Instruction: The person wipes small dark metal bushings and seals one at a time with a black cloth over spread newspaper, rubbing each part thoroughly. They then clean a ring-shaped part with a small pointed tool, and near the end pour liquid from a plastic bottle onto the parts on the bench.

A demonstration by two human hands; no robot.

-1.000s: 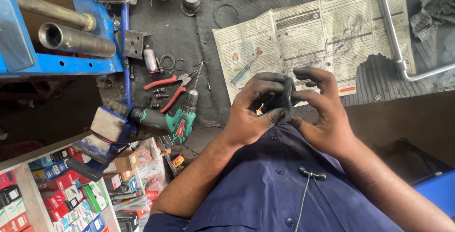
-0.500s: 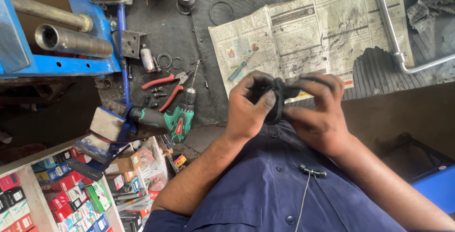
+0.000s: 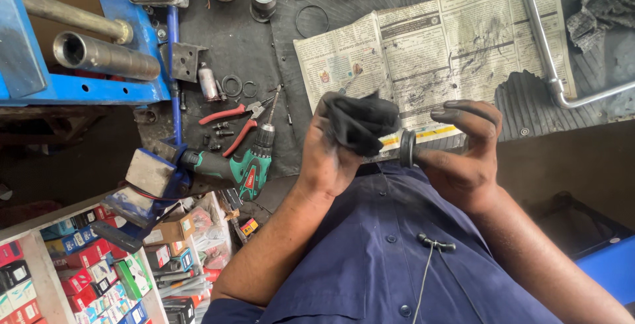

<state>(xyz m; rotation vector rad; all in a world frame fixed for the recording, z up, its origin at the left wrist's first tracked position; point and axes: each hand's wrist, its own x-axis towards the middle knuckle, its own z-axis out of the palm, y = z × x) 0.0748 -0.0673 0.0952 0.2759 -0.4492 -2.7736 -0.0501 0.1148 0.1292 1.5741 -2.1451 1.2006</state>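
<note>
Rubber ring [image 3: 406, 148], black and round, sits edge-on between the 2 hands near picture centre, pinched by the grimy right hand [image 3: 466, 155] between thumb and curled fingers. At 9 o'clock from it, touching, the left hand [image 3: 337, 148] is closed around a crumpled black rag [image 3: 360, 122]. Farther out at 12 o'clock lies a stained newspaper [image 3: 436, 46] on the dark bench. At 9 o'clock, well apart, rest a green drill [image 3: 248, 165] and red-handled pliers [image 3: 231, 122]. A bent steel pipe [image 3: 546, 46] lies at 2 o'clock.

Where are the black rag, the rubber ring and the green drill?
black rag [image 3: 360, 122], head view, middle of the bunched cloth.
rubber ring [image 3: 406, 148], head view, its outer edge.
green drill [image 3: 250, 165], head view, its green body.
</note>
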